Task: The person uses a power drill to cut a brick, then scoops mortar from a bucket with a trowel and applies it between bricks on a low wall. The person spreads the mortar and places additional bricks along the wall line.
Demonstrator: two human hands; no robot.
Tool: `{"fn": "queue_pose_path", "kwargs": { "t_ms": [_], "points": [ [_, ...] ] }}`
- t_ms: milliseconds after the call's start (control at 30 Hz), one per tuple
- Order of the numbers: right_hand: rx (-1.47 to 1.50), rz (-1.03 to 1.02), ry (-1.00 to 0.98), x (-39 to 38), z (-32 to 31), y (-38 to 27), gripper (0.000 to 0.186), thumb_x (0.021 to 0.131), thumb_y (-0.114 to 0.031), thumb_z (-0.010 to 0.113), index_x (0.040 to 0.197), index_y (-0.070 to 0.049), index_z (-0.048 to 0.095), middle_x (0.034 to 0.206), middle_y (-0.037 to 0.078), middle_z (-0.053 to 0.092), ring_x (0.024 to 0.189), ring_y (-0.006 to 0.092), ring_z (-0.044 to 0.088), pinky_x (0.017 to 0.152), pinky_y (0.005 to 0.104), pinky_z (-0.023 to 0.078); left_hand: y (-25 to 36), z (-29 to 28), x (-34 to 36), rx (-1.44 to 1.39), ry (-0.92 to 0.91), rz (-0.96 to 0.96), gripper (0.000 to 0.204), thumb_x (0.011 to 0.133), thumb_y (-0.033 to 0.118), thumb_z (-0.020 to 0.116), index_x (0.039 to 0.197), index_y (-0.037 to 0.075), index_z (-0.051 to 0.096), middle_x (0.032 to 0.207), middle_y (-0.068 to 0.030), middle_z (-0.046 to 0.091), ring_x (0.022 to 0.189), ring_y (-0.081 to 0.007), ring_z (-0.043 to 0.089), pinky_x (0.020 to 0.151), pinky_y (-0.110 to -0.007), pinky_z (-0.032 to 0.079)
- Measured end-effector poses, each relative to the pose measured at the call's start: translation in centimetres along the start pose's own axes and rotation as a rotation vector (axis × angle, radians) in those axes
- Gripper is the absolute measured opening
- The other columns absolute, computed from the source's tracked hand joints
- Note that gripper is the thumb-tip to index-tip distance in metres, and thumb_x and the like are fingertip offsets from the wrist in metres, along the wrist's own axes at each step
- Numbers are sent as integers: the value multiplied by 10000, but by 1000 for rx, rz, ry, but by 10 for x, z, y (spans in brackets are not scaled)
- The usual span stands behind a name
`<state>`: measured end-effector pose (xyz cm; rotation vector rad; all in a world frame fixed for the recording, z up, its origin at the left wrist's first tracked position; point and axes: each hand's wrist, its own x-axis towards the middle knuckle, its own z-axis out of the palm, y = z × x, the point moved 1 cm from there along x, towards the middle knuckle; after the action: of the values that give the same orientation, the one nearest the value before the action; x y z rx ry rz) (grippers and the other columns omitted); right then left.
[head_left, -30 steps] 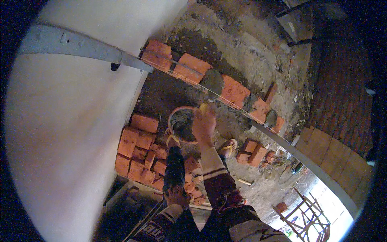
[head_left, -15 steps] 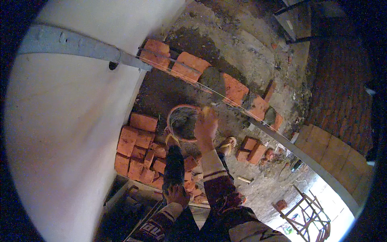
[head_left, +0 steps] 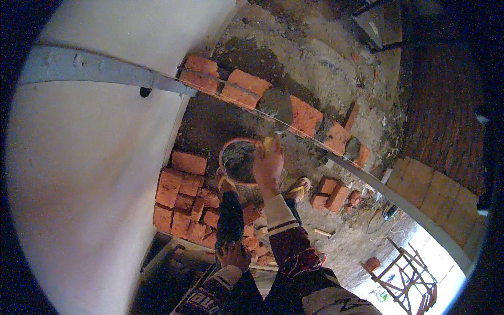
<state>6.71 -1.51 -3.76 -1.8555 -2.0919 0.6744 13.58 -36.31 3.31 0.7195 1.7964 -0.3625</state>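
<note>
My right hand [head_left: 269, 167] is closed around the yellowish handle of a trowel [head_left: 269, 142], above the right rim of a round orange-rimmed pan [head_left: 223, 155] with grey mortar in it. The trowel's blade is hard to make out. Just beyond it lies a lump of wet mortar [head_left: 276, 106], in the gap between two bricks of a row; one is the orange brick [head_left: 305, 116] to its right. A taut string [head_left: 236, 102] runs along the row. My left hand [head_left: 234, 255] rests on my left leg near the knee, fingers spread, holding nothing.
Stacked bricks [head_left: 169, 187] stand at the left by the white wall [head_left: 94, 157]. A few more bricks [head_left: 336, 195] lie right of my right foot. A grey metal beam [head_left: 105, 68] juts along the wall. At the lower right stands a wooden frame [head_left: 407, 281].
The view has shifted slightly. My right hand stays over the pan's right edge with the trowel, and my left hand stays on my leg.
</note>
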Motion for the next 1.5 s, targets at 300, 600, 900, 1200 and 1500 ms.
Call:
{"fn": "queue_pose_path", "kwargs": {
  "t_ms": [300,600,900,1200,1500],
  "points": [
    [869,614,-180,-13,-25,39,223,1039,-293,557,1146,-98,577,809,104,629,643,332,628,541,465,537,0,-2,0,20,15,15,645,934,548,538,1452,164,505,1519,-113,478,1478,-391,326,1178,-687,169],
    [1095,711,-306,2,55,40,358,1021,-455,541,1197,-144,527,816,65,617,598,236,624,460,383,538,-9,15,2,32,36,31,723,926,599,523,1521,196,448,1575,-89,421,1505,-369,289,1202,-675,128],
    [64,260,-247,7,46,50,369,1028,-347,523,1220,-33,539,1016,259,691,888,487,674,781,565,533,-1,1,3,90,-89,10,716,907,592,580,1480,176,474,1552,-113,435,1494,-377,295,1179,-684,181],
    [88,363,-369,-15,-53,130,457,935,-306,643,1237,19,531,1046,244,671,915,455,657,797,535,535,-4,15,1,17,77,59,681,906,551,585,1449,149,502,1513,-123,477,1481,-390,309,1146,-699,229],
    [-315,-255,-497,-21,-68,113,492,848,-113,643,1317,-11,532,1167,293,634,1044,491,641,838,590,539,-1,20,3,-27,96,39,728,887,544,599,1490,151,489,1527,-119,473,1461,-395,337,1160,-694,225]
  ]
}}
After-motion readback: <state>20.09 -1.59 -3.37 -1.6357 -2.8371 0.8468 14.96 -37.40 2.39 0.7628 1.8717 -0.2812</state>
